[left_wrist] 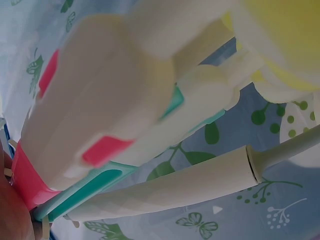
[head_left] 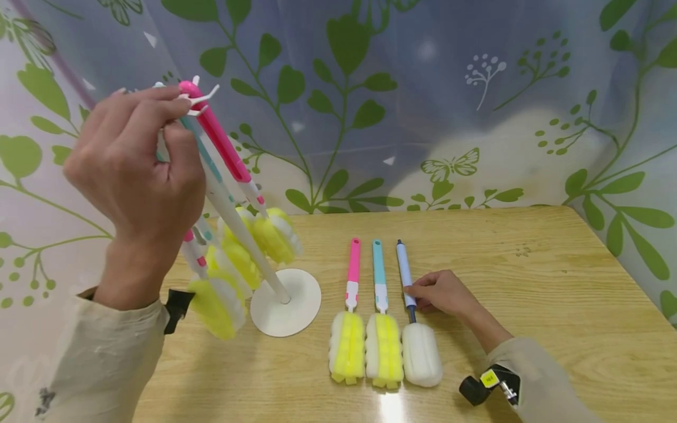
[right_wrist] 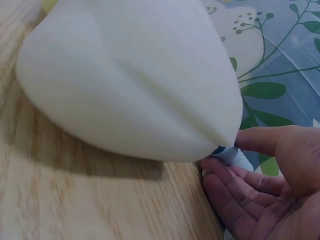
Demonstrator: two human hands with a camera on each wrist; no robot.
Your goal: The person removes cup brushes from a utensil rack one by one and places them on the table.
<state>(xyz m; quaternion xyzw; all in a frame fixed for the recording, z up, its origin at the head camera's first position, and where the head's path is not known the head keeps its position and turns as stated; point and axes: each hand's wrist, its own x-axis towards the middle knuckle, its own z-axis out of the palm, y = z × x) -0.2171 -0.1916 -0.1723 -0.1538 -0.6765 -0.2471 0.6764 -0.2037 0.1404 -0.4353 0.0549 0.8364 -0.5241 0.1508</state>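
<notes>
My left hand (head_left: 140, 158) curls round the hooked top of a white brush stand (head_left: 303, 296) and covers much of it. Brushes with yellow-and-white sponge heads hang from its hooks, among them a pink-handled one (head_left: 224, 147). The left wrist view shows a teal handle (left_wrist: 92, 190) and white shafts close up. My right hand (head_left: 446, 291) pinches the light blue handle of a white sponge brush (head_left: 422, 355) lying on the table. In the right wrist view its big white sponge (right_wrist: 130, 90) partly hides the handle between thumb and fingers.
To the left of the white sponge brush lie a teal-handled brush (head_left: 384, 349) and a pink-handled brush (head_left: 347, 346), side by side with handles pointing away. The wooden table (head_left: 555, 282) ends at a leaf-patterned curtain (head_left: 423, 117).
</notes>
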